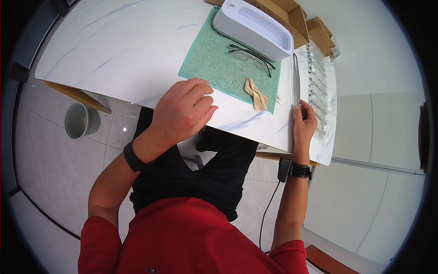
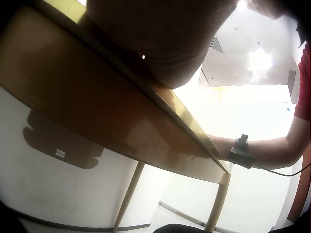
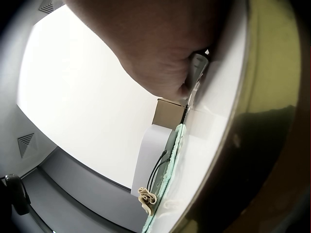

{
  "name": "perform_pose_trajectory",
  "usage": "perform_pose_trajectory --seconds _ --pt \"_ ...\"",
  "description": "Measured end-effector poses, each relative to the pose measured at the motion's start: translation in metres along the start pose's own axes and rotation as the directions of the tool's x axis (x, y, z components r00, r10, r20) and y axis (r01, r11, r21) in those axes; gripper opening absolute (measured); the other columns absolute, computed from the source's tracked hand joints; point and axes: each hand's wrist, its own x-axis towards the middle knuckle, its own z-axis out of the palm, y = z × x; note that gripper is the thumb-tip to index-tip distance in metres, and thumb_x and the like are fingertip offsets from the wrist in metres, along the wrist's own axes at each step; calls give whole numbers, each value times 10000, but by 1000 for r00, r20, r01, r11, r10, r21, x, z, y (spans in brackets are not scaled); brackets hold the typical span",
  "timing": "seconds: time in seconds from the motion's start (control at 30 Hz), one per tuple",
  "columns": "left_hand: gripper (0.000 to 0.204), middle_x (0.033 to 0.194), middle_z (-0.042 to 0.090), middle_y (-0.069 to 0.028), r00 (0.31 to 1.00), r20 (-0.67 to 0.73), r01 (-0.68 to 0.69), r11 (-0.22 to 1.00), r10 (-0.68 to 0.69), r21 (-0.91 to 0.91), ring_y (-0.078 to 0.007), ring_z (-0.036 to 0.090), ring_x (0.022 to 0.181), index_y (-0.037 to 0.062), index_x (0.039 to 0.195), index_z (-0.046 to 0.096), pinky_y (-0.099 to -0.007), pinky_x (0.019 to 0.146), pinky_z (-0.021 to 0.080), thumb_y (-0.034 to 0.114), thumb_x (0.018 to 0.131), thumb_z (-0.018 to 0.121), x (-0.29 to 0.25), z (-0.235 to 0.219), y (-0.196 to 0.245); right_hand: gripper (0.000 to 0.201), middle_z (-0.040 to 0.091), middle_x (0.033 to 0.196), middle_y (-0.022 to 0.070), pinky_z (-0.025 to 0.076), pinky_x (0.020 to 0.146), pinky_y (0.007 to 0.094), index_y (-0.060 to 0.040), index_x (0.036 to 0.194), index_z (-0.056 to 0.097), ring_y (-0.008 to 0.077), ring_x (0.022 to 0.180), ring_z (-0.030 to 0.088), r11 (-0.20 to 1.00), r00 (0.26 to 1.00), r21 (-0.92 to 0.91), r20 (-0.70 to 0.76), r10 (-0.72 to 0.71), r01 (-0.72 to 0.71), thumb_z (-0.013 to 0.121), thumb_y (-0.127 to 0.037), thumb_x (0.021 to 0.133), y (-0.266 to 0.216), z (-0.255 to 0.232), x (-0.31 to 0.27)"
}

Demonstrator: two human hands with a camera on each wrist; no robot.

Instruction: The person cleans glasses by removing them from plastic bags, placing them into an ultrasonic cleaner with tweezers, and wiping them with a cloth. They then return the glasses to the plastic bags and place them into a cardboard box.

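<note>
My right hand (image 1: pixel 305 119) lies at the table's right side, thumb and fingers around the near end of slim grey metal tweezers (image 1: pixel 296 82). In the right wrist view their grey rounded end (image 3: pixel 198 65) shows beside the fingers. My left hand (image 1: pixel 185 107), loosely curled with nothing in it, is over the table's front edge. Between the hands lies a green towel (image 1: pixel 207 59), bearing black-framed glasses (image 1: pixel 253 58), a crumpled beige cloth (image 1: pixel 255 95) and a white oblong cleaner with an uncovered basin (image 1: pixel 246 32). In the left wrist view, the hand is dark above the table's underside.
Right of the tweezers runs a row of small clear-wrapped packets (image 1: pixel 319 86). Cardboard boxes (image 1: pixel 299 23) stand at the back right. A grey bin (image 1: pixel 78 121) is on the floor at the left. From the right wrist device hangs a black cable (image 1: pixel 268 205).
</note>
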Motion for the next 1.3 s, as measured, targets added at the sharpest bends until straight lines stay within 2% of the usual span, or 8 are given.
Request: perform_pose_trajectory --seconds 0.23,1.2,1.3 --pt "145 981 635 -62 1000 -1 1 1000 -1 -1 -232 630 1007 43 817 641 -363 839 511 116 785 762 0 0 0 317 636 914 2 471 732 201 35 1204 668 65 799 557 999 1000 -38 10 0 1 701 -116 927 -5 -1 -2" --pt "158 981 633 -62 1000 -16 -4 1000 4 1 -231 631 994 45 817 636 -361 832 514 109 768 772 -1 2 0 329 652 933 17 482 760 207 34 1212 668 75 824 578 999 1000 -50 5 15 -15 705 -123 925 -6 -1 -2" --pt "167 1030 663 -80 1000 15 21 1000 -21 -18 -278 652 1038 42 855 658 -388 846 520 88 749 779 -2 1 0 327 652 935 17 483 761 208 34 1210 669 76 825 578 998 1000 -54 5 9 -9 704 -123 926 -4 -1 -1"
